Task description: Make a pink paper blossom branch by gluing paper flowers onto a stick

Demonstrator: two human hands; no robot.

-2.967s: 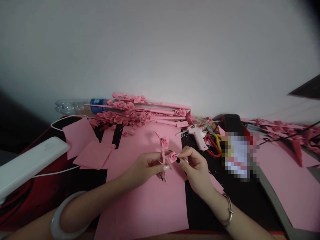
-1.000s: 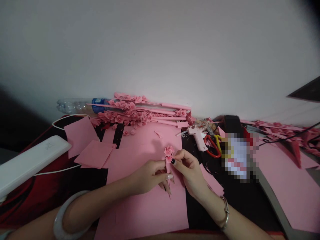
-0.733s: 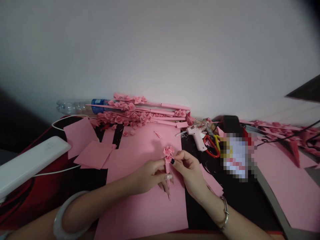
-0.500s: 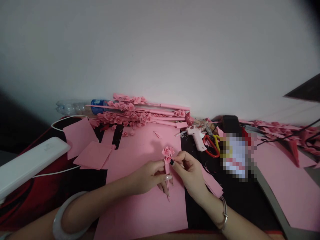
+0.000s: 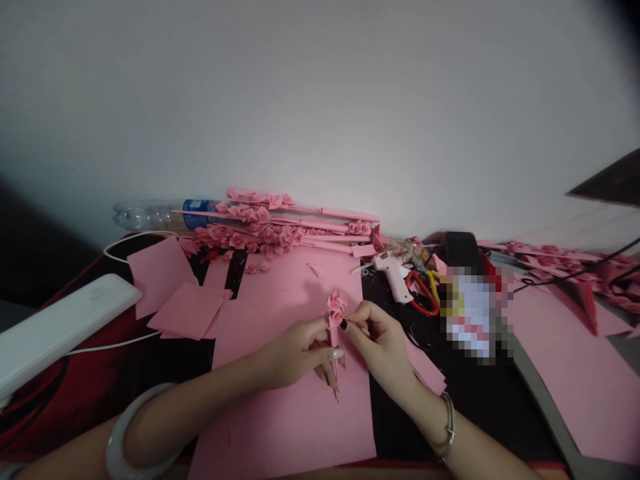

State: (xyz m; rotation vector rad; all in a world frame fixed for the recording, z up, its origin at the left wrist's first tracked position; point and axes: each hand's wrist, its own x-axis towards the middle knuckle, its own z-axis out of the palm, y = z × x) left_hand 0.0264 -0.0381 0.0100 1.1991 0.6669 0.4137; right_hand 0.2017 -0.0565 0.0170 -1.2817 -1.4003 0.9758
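A pink paper flower (image 5: 337,303) stands nearly upright in front of me, its narrow folded stem pointing down. My left hand (image 5: 311,352) is closed round that stem, thumb across the front. Thumb and fingertips of my right hand (image 5: 376,335) pinch together at the right side of the lower bloom; the small part between them is mostly hidden. Both hands are above a large pink paper sheet (image 5: 280,427). A small folded pink piece (image 5: 315,269) lies on the paper just beyond the flower.
Finished paper flower stems (image 5: 270,233) lie along the wall by a plastic bottle (image 5: 150,215). A white glue gun (image 5: 395,275) and red-handled scissors (image 5: 423,297) are at the right. Left are pink squares (image 5: 190,310) and a long white device (image 5: 65,333); more paper (image 5: 575,367) lies far right.
The flower's head has shifted very slightly to the right. Both hands keep nearly the same grip and place.
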